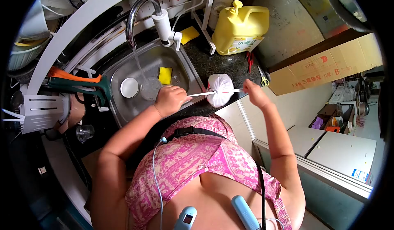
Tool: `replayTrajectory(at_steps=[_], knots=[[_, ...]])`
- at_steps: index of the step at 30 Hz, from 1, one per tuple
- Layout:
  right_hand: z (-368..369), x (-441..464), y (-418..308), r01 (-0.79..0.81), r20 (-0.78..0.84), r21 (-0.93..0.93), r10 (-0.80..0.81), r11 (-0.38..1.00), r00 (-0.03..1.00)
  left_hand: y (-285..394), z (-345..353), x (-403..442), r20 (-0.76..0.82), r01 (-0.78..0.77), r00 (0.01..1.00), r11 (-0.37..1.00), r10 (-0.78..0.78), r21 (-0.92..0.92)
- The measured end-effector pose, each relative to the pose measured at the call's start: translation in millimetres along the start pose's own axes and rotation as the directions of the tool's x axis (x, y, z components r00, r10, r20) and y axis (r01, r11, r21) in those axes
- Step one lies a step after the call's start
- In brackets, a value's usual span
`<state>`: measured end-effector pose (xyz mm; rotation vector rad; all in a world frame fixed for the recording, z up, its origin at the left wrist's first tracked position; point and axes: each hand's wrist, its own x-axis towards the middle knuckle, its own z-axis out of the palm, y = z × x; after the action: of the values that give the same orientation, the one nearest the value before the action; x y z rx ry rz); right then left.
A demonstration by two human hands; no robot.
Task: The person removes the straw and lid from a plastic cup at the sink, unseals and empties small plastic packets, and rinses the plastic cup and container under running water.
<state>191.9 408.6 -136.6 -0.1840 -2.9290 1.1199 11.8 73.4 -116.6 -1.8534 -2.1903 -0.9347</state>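
Observation:
A full white plastic bag (221, 84) rests on the dark counter just right of the sink. Its twisted handles stretch out to both sides from a knot in the middle. My left hand (170, 100) is closed on the left handle, over the sink's front edge. On the other side, my right hand (255, 93) grips the end of the right handle, and the strip between is taut. What fills the bag is hidden. Close to my right hand lie green-handled scissors (264, 80) and a red-handled tool (249, 61).
Water runs from the faucet (131, 29) into the metal sink (186, 61), which holds a white bowl (129, 87) and a yellow sponge (165, 75). A yellow jug (242, 29) stands behind the bag. A slotted spatula (43, 113) is at left, a cardboard box (324, 68) at right.

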Motion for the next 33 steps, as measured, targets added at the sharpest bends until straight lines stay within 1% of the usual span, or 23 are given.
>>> replayTrajectory(at_steps=[1, 2, 3, 4, 5, 6, 8, 9, 11, 12, 14, 16, 18, 20, 21, 23, 24, 25, 26, 27, 28, 30, 33], knots=[[8.0, 1.1, -0.8, -0.164, 0.022, 0.075, 0.163, 0.984, 0.986, 2.6, 8.0, -5.5, 0.171, 0.356, 0.931, 0.901, -0.321, -0.246], [9.1, 0.9, -0.5, -0.163, 0.017, 0.078, 0.162, 0.984, 0.987, -1.3, 16.4, -4.9, 0.172, 0.352, 0.933, 0.904, -0.317, -0.243], [4.5, -1.0, -10.4, -0.072, -0.057, 0.064, 0.076, 0.995, 0.995, 0.3, 24.1, 1.2, 0.154, 0.398, 0.899, 0.618, -0.41, -0.678], [-0.2, -2.0, -22.6, 0.016, -0.129, 0.047, -0.01, 0.999, 0.992, 7.5, 24.6, 13.3, 0.267, 0.396, 0.852, 0.22, -0.45, -0.892], [-5.5, -0.3, -35.5, -0.14, -0.083, 0.298, 0.171, 0.944, 0.982, 14.7, 25.0, 25.4, 0.376, 0.305, 0.791, -0.221, -0.482, -0.926], [-16.3, 1.1, -58.7, -0.144, -0.083, 0.301, 0.176, 0.943, 0.981, 10.8, 38.4, 33.3, 0.38, 0.262, 0.816, -0.308, -0.435, -0.915], [-36.1, 9.0, -106.2, -0.203, 0.001, 0.431, 0.225, 0.879, 0.974, 28.6, 48.3, 62.7, 0.396, 0.5, 0.827, 0.199, -0.399, -0.843], [-34.2, 13.2, -116.3, -0.043, -0.053, 0.338, 0.065, 0.94, 0.997, 37.0, 54.0, 75.1, 0.34, 0.494, 0.864, 0.497, -0.371, -0.713], [-28.4, 19.7, -130.9, 0.029, 0.031, 0.423, -0.046, 0.906, 0.998, 38.1, 61.9, 87.2, 0.217, 0.227, 0.964, 0.893, -0.151, -0.388], [-24.5, 26.0, -129.8, 0.043, 0.07, 0.479, -0.087, 0.877, 0.994, 41.3, 67.9, 88.7, 0.058, 0.206, 0.978, 0.863, -0.202, -0.461], [-13.0, 38.9, -117.3, 0.207, -0.292, 0.443, -0.078, 0.872, 0.953, 37.7, 69.0, 94.7, -0.127, 0.011, 0.991, 0.961, -0.048, -0.276], [-17.9, 35.1, -110.9, -0.138, -0.028, 0.598, 0.193, 0.79, 0.981, 39.9, 65.2, 94.9, 0.109, 0.283, 0.959, 0.837, -0.263, -0.469], [-1.5, 29.1, -90.7, -0.146, -0.073, 0.562, 0.224, 0.814, 0.972, 45.2, 55.4, 97.7, 0.354, 0.588, 0.789, 0.451, -0.501, -0.672], [-5.7, 16.6, -98.7, -0.131, -0.162, 0.537, 0.254, 0.833, 0.953, 26.7, 60.4, 93.6, 0.523, 0.603, 0.702, 0.011, -0.483, -0.798], [-10.4, 8.9, -105.7, 0.014, -0.183, 0.38, 0.06, 0.925, 0.981, 22.7, 51.8, 93.0, 0.625, 0.604, 0.623, -0.219, -0.47, -0.766], [-11.3, 4.2, -103.1, 0.335, -0.185, 0.053, -0.32, 0.941, 0.929, 24.6, 44.5, 92.9, 0.589, 0.637, 0.695, -0.027, -0.411, -0.771], [-7.0, 6.0, -102.6, 0.328, -0.189, 0.054, -0.313, 0.943, 0.931, 25.0, 43.1, 92.7, 0.572, 0.633, 0.75, 0.111, -0.333, -0.766], [-2.0, 10.6, -104.7, 0.2, -0.23, 0.429, -0.108, 0.881, 0.967, 27.2, 42.6, 94.6, 0.363, 0.427, 0.904, 0.531, -0.226, -0.732], [1.1, 13.8, -103.3, 0.076, -0.187, 0.742, 0.096, 0.666, 0.978, 30.3, 42.5, 96.5, 0.187, 0.12, 0.982, 0.831, -0.02, -0.543], [5.8, 17.2, -93.9, 0.017, -0.103, 0.757, 0.094, 0.653, 0.99, 37.6, 38.2, 100.9, 0.116, 0.041, 0.993, 0.913, 0.007, -0.405], [7.6, 19.2, -93.5, -0.052, -0.009, 0.722, 0.084, 0.69, 0.996, 48.0, 22.2, 110.0, -0.031, -0.212, 0.977, 0.972, 0.21, -0.104], [13.0, 22.9, -98.4, -0.003, -0.052, 0.74, 0.061, 0.673, 0.997, 51.9, 20.6, 114.3, -0.143, -0.365, 0.913, 0.921, 0.383, 0.134], [12.4, 23.1, -99.0, -0.048, -0.014, 0.788, 0.096, 0.614, 0.995, 55.1, 18.6, 121.3, -0.322, -0.316, 0.873, 0.929, 0.365, 0.195]])
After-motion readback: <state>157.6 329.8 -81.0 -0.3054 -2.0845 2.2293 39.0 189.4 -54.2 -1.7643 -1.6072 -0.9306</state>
